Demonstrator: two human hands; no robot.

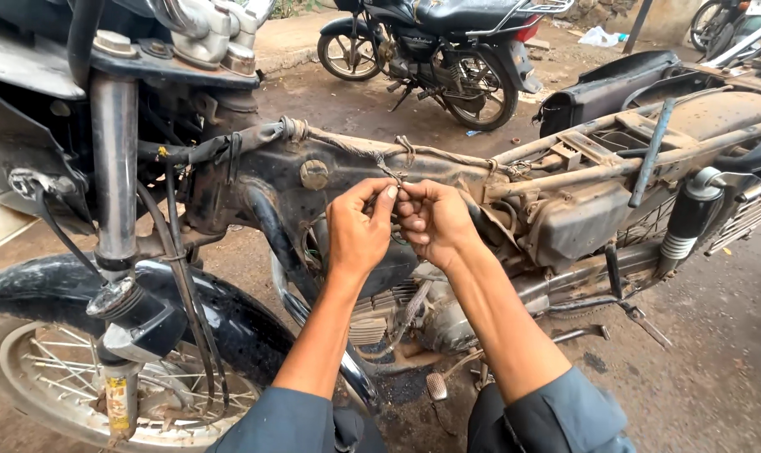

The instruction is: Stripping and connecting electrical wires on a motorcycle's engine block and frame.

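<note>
Blue sleeves (313, 424) lead up to left hand (357, 231) and right hand (431, 220), both pinching a thin, stiff-looking wire tie (393, 174) by its ends against the motorcycle frame (313, 172).

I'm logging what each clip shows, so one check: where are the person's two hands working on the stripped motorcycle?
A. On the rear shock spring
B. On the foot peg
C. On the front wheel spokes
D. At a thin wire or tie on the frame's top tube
D: the left hand and right hand meet at a thin wire tie on the frame's top tube, fingertips pinching it.
</note>
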